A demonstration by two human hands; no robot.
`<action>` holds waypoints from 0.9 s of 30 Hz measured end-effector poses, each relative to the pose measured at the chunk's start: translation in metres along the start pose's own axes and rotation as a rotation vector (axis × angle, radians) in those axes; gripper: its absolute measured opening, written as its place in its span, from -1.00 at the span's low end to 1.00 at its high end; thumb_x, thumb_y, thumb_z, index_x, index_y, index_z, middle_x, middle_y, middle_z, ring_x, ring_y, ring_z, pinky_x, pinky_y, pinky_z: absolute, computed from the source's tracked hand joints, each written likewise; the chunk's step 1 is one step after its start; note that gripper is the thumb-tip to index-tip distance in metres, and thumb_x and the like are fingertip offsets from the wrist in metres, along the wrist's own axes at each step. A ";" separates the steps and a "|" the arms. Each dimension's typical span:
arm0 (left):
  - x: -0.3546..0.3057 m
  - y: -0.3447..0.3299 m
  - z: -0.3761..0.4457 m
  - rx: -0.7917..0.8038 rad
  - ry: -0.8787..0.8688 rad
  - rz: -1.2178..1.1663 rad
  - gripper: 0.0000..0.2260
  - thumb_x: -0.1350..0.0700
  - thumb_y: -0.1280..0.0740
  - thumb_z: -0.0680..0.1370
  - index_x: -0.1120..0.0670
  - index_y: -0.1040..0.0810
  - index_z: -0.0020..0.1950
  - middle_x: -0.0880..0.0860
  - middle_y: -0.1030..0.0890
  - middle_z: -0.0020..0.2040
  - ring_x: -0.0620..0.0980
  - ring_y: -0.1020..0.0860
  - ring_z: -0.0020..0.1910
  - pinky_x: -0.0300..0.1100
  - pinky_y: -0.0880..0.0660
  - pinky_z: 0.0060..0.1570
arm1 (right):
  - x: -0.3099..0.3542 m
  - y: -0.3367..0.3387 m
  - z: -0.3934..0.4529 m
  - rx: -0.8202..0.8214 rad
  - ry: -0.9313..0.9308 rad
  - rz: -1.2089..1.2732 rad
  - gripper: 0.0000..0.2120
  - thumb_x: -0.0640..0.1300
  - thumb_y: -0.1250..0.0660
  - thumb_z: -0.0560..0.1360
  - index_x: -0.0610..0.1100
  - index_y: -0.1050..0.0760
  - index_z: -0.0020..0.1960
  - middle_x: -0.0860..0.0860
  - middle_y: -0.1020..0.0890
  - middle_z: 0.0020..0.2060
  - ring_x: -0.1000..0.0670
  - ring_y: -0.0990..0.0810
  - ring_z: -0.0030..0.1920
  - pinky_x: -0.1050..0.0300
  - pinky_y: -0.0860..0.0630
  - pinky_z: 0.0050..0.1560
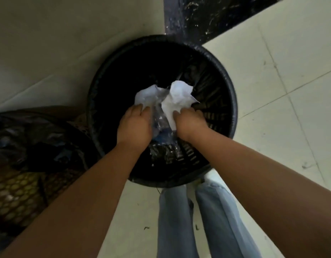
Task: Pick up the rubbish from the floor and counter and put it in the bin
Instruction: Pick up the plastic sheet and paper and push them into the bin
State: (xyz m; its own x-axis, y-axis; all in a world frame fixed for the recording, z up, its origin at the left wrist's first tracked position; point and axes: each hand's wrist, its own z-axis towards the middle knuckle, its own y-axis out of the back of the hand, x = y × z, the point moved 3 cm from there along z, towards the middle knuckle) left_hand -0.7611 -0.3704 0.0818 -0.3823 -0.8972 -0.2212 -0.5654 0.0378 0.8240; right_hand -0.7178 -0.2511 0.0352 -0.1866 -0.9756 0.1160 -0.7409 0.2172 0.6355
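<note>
A round black slatted bin (pixel 232 94) with a dark liner stands on the floor in front of me. Both my hands are over its open mouth. My left hand (pixel 134 127) grips a crumpled white paper (pixel 145 96). My right hand (pixel 189 122) grips another crumpled white paper (pixel 179 98). Between the two hands hangs a clear crumpled plastic wrapper (pixel 162 121) with some blue on it; which hand holds it I cannot tell. The bin's inside is dark and its contents are hidden.
A brown mesh basket (pixel 21 187) with a dark bag in it stands at the left, touching the bin. A dark marbled wall strip (pixel 203 17) rises behind the bin. Pale floor tiles (pixel 283 90) spread to the right. My legs in blue jeans (pixel 198 220) stand below the bin.
</note>
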 end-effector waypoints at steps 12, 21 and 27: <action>-0.202 0.221 -0.108 -0.004 -0.338 0.275 -0.56 0.08 -0.08 0.65 0.18 -0.14 0.51 0.18 -0.17 0.53 0.14 -0.06 0.54 0.01 -0.02 0.51 | -0.134 0.199 -0.299 -0.445 -0.231 0.343 -0.54 -0.12 -0.11 0.60 -0.22 -0.16 0.46 -0.20 -0.20 0.49 -0.19 -0.09 0.51 -0.05 -0.05 0.51; -0.561 0.394 -0.233 -0.259 -0.880 0.414 -0.43 -0.03 -0.10 0.64 0.18 0.04 0.54 0.16 0.05 0.57 0.12 0.12 0.56 0.00 0.09 0.53 | -0.327 0.275 -0.627 -0.866 -0.821 0.461 -0.43 0.04 -0.12 0.58 -0.15 -0.07 0.50 -0.13 -0.08 0.53 -0.13 0.05 0.54 -0.07 0.10 0.54; -0.777 0.392 -0.364 -0.254 -1.238 0.534 -0.40 -0.04 -0.12 0.63 0.19 0.04 0.54 0.15 0.02 0.57 0.10 0.08 0.56 -0.01 0.05 0.53 | -0.429 0.209 -0.846 -1.036 -1.156 0.593 -0.41 0.06 -0.14 0.57 -0.17 -0.08 0.49 -0.15 -0.05 0.53 -0.14 0.07 0.54 -0.05 0.10 0.54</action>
State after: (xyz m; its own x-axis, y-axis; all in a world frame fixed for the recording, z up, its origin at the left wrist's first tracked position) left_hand -0.4194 0.1808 0.7663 -0.9818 0.1814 -0.0563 -0.0480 0.0501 0.9976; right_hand -0.2468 0.1851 0.7637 -0.9665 -0.1304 0.2213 0.2292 -0.0490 0.9722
